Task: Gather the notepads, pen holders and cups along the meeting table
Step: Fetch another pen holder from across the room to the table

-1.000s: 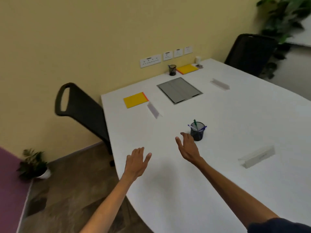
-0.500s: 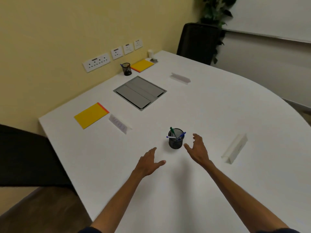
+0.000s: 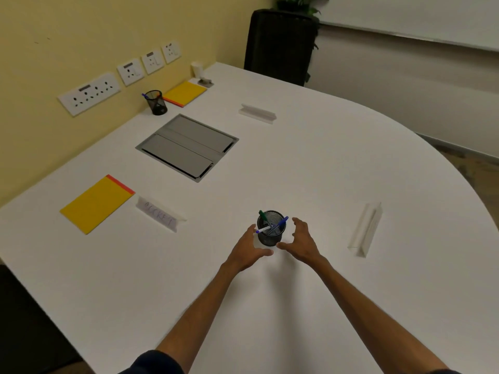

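Near the middle of the white worktop (image 3: pixel 310 168), both hands flank a black mesh pen holder (image 3: pixel 270 230) that stands upright with a green pen, a blue pen and a white-barrelled one in it. The left hand (image 3: pixel 247 251) has its fingers (image 3: pixel 251 230) spread and curved along the holder's left side, thumb reaching under toward its base; whether skin meets mesh I cannot tell. The right hand (image 3: pixel 302 242) is open too, fingers arched just beside the holder's right side with a sliver of worktop showing between. Neither hand grips anything.

Open white surface lies all round the holder. A clear name stand (image 3: pixel 365 230) sits to the right, well apart, toward the curved right edge. To the left lies another name stand (image 3: pixel 159 216) with faint handwriting that seems to read "ROCKET", though it is blurred. Just beside it lies a yellow notepad (image 3: pixel 96 205) with a red binding strip, near the left edge. Farther on, a grey cable hatch (image 3: pixel 186 147) is set flush in the top. Along the wall side stand a second pen holder (image 3: pixel 156 102), a second yellow notepad (image 3: pixel 185 93) close beside it, and a small white cup (image 3: pixel 197 69) at the corner. A third name stand (image 3: pixel 257 114) lies toward the far end, before a black chair (image 3: pixel 280 47).
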